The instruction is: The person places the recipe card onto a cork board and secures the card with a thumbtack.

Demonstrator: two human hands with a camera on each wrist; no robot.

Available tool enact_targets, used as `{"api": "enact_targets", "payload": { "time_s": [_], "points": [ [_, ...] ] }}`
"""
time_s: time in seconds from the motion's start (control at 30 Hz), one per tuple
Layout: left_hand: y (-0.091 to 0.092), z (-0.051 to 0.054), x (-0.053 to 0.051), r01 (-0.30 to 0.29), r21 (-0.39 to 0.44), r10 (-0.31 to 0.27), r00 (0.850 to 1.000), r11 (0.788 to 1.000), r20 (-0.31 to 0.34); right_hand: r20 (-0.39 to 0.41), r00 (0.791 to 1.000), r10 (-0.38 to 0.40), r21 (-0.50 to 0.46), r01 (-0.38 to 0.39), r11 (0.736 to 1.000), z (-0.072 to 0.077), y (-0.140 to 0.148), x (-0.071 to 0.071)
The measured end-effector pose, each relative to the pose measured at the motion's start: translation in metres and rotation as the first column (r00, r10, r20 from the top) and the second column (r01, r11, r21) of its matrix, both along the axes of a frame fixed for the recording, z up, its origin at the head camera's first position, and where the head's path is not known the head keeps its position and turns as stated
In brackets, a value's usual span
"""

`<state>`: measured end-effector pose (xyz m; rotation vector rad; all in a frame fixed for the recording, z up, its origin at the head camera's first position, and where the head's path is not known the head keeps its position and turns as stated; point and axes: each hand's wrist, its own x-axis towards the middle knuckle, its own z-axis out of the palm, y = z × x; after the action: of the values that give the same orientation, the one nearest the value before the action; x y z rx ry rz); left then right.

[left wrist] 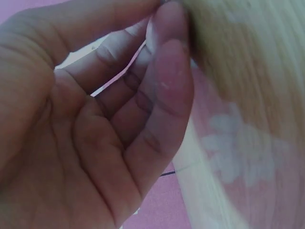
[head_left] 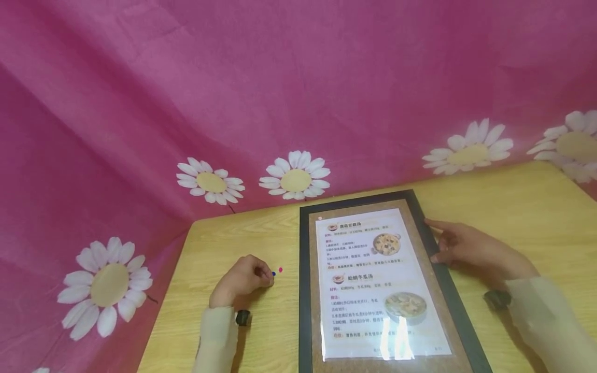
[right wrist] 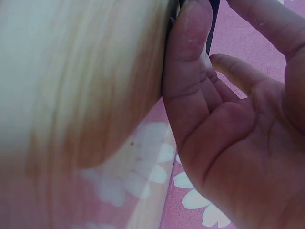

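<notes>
As the board (head_left: pixel 305 295) is touched by the spread right hand (head_left: pixel 480 251), the left hand's (head_left: pixel 243 280) seemingly pinched blue pin (head_left: pixel 273 273) could be dropped if loosened.

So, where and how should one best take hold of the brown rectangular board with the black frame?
Probably by the two long bars of its black frame, from left and right: the brown board lies flat, and these straight bars flank the white printed sheet. The right hand touches the right bar.
</notes>
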<state>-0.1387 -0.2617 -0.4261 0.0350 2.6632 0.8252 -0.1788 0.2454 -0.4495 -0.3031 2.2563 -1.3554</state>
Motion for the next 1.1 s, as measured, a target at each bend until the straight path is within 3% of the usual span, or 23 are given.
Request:
{"api": "enact_targets", "payload": {
  "time_s": [0.1,0.37,0.53,0.77,1.1],
  "points": [
    [0.0,0.001,-0.001,0.011,-0.007,-0.011,1.0,1.0,0.002,0.039,0.999,-0.026,-0.025,0.027,0.999,0.001,0.0,0.002],
    [0.001,0.006,-0.002,0.032,0.094,-0.031,0.999,0.995,-0.011,-0.051,0.998,0.028,0.051,-0.025,0.998,-0.004,0.001,-0.001],
    [0.002,0.005,-0.003,0.027,0.097,-0.023,0.999,0.995,-0.048,-0.067,0.997,0.031,0.052,-0.028,0.998,-0.004,0.002,-0.003],
    [0.002,0.005,-0.004,0.058,0.132,-0.048,0.996,0.99,-0.077,0.039,0.999,-0.02,-0.042,0.022,0.999,-0.002,0.002,0.0],
    [0.009,0.011,-0.005,0.093,0.137,-0.079,0.991,0.986,-0.107,-0.001,1.0,0.001,-0.051,-0.001,0.999,-0.005,0.002,0.001]
  ]
}}
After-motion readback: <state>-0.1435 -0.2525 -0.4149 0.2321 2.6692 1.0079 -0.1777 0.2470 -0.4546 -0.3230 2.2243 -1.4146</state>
